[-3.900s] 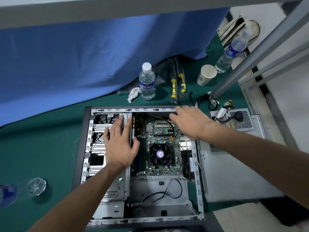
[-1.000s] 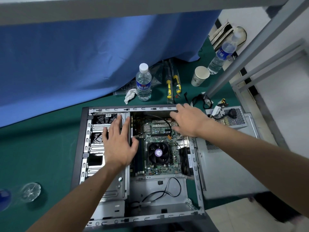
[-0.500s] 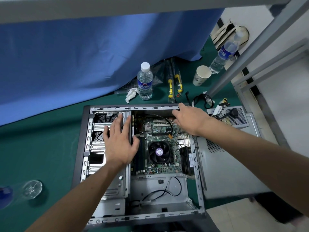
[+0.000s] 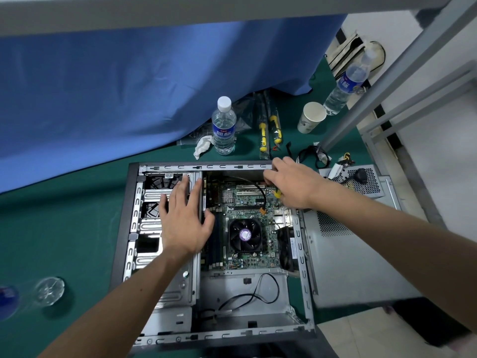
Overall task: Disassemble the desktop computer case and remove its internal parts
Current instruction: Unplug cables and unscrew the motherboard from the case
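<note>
Open computer case [image 4: 216, 334] lying flat on the green counter [image 4: 64, 228]. Left hand [image 4: 182, 220] spread, pressing on the drive cage [image 4: 144, 223] — right hand [image 4: 291, 186] at the far corner over the motherboard [image 4: 245, 205], fingers curled round a yellow-handled tool [image 4: 278, 193].

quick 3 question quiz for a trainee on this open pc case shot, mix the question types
1. True or false: the left hand lies flat with straight fingers on the metal drive cage.
2. Multiple choice: the right hand works at which part of the computer case? A) near bottom edge B) far right corner C) near left corner
3. Fill in: the round part with a purple label in the middle of the motherboard is the CPU ____.

Key: 1 true; 2 B; 3 fan. The right hand's fingers curl down by a small yellow item; what it is, and whether the hand grips it, cannot be told.
</note>
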